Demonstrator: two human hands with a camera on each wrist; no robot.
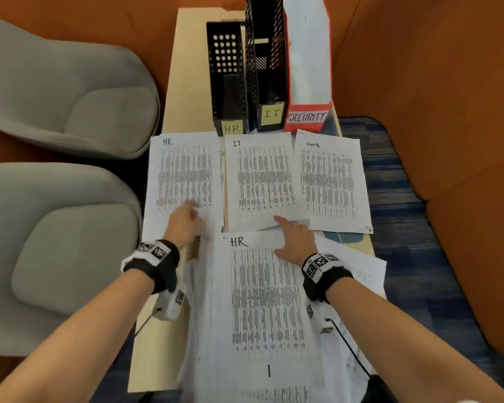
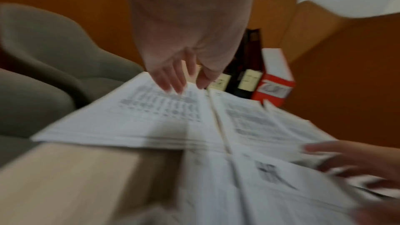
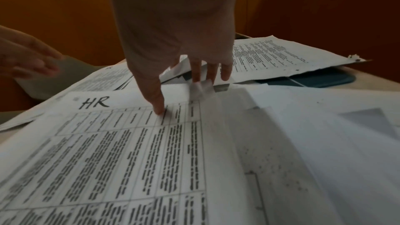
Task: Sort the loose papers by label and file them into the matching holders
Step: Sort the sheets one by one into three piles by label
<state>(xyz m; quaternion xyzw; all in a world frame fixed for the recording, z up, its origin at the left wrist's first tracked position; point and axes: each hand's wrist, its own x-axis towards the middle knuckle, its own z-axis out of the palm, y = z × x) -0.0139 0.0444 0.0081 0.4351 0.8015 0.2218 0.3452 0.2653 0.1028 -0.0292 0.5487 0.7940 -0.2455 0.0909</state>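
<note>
My head camera looks steeply down on the surface (image 1: pixel 186 91). Each wrist camera sits low, close behind its fingers, facing forward. All three share the top HR sheet (image 1: pixel 262 301).

Orange padded walls (image 1: pixel 448 82); two grey upholstered seats (image 1: pixel 70 91) left of pale wooden table (image 1: pixel 186 82); blue patterned carpet (image 1: pixel 405 228).

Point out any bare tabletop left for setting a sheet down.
Free: table strip left of the HR holder, and the near-left corner beside the unsorted stack. Crowded: the HR pile, IT pile and Security pile fill the middle.
</note>
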